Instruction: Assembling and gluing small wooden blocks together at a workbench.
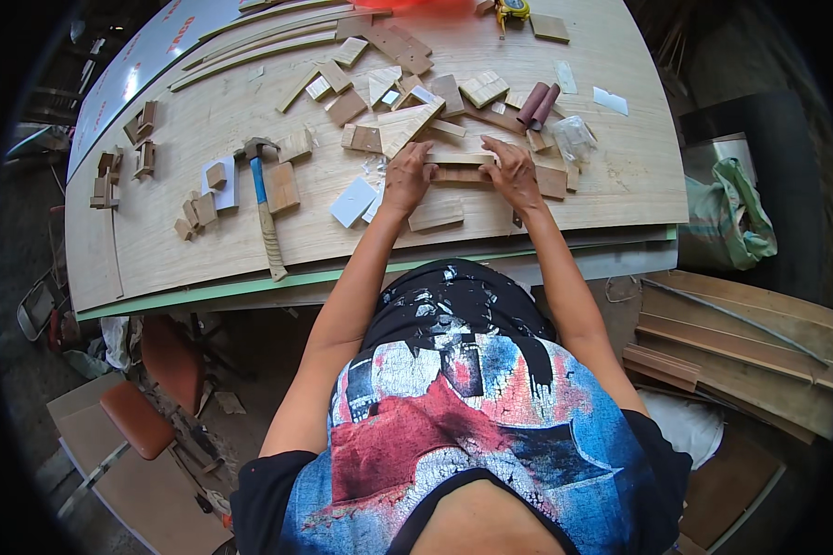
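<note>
My left hand (406, 178) pinches one end of a thin, pale wooden strip (458, 159). The other end is between the fingers of my right hand (514, 175). Just on the near side of the strip lies a reddish-brown wood piece (461, 174); whether the strip touches it, I cannot tell. A pale wood block (436, 215) rests closer to the table's front edge, between my forearms. To the right of my right hand is a flat brown block (552, 182). White square pieces (353, 202) lie to the left of my left wrist.
Several wood offcuts (412, 124) crowd the table beyond my hands. A claw hammer (264, 208) lies to the left, near small wooden assemblies (144, 159). Rolled sandpaper (539, 106), a clear plastic bag (574, 139) and a tape measure (512, 10) are farther off. Long strips (259, 55) lie far left.
</note>
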